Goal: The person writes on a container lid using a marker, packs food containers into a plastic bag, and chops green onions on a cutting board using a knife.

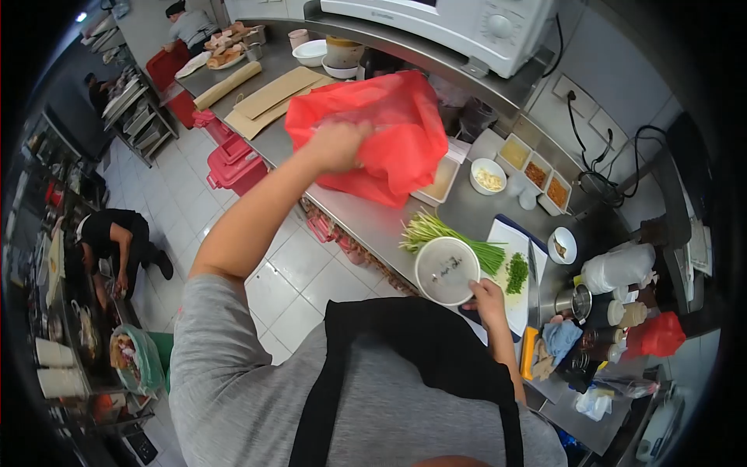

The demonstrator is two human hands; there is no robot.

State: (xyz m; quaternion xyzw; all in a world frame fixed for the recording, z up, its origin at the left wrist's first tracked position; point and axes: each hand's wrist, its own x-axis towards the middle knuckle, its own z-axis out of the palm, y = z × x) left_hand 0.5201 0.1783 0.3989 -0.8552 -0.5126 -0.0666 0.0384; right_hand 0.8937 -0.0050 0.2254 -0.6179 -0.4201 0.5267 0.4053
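My left hand [342, 146] is at a crumpled red plastic bag [397, 132] on the steel counter. Motion blurs that hand, and its fingertips are lost against the bag. In my right hand [488, 302] is a round translucent plastic container [447, 271] with dark marks on its face, gripped by the rim near the counter's front edge. Behind the container lies a bunch of green stalks [455, 240]. Chopped green herbs [517, 272] and a knife [534, 284] rest on a white cutting board [506, 233]. A rectangular tray [442, 180] is partly covered by the bag.
A white bowl of pale pieces [488, 177] and small trays of seasonings [537, 171] stand along the wall. Overhead is a white microwave [459, 27]. Brown cardboard [272, 100] lies on the far counter. One person [120, 249] bends at shelves to the left; others are farther back.
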